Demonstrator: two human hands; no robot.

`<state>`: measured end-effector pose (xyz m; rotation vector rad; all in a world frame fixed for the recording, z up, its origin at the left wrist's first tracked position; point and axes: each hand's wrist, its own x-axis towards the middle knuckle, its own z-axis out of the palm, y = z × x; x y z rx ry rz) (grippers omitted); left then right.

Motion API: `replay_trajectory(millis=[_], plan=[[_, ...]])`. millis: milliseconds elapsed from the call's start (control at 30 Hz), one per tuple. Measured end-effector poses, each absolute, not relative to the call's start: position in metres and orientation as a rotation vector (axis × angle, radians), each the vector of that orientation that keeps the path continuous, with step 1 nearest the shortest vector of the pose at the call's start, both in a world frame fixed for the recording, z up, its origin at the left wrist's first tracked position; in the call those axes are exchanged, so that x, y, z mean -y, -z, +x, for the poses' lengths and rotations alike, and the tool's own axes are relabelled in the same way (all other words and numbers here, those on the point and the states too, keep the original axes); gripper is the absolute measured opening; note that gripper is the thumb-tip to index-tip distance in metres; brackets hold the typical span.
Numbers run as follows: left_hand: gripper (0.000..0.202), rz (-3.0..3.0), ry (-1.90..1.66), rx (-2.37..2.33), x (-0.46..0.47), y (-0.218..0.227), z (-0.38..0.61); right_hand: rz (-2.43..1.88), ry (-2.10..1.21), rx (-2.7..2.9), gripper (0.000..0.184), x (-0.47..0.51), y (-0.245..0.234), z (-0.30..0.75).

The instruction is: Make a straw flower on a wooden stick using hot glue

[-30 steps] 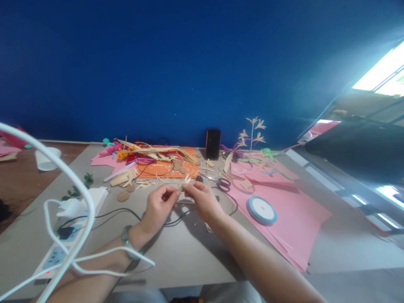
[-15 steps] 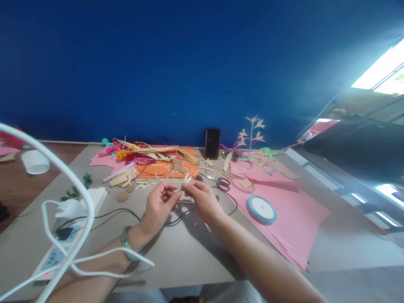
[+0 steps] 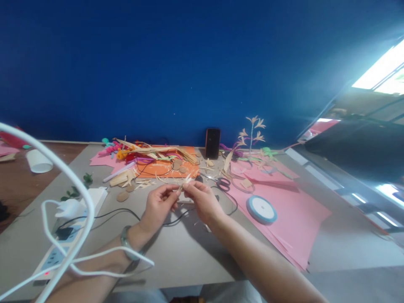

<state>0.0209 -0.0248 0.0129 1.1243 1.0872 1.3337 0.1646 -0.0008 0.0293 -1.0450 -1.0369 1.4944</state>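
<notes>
Over the middle of the grey table point(image 3: 176, 252) my left hand point(image 3: 159, 206) and my right hand point(image 3: 203, 200) meet fingertip to fingertip. Both pinch a small bundle of pale straw strips point(image 3: 183, 183) whose tips fan up and away from me. A bracelet sits on my left wrist. A black cable point(image 3: 176, 219) lies on the table just under the hands.
Scissors point(image 3: 223, 183) and a blue ribbon roll point(image 3: 261, 209) lie on pink paper point(image 3: 293, 219) to the right. Behind are an orange sheet point(image 3: 164, 168) with straw and pipe cleaners, a phone point(image 3: 212, 143), a straw flower stem point(image 3: 251, 134). A power strip point(image 3: 59, 248) and white cable point(image 3: 75, 198) lie at left.
The hands stay in place; the fingers have shifted slightly on the straw bundle, which now points a bit more upright. The view has barely moved.
</notes>
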Motion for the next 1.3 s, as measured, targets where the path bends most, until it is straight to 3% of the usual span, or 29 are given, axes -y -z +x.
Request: replay_trajectory(millis=[1300], plan=[[0.024,1.065,-1.319,-1.117,0.022,-0.013,0.02,-1.119,-1.224,1.29,0.021,0.001,-0.038,0.164]])
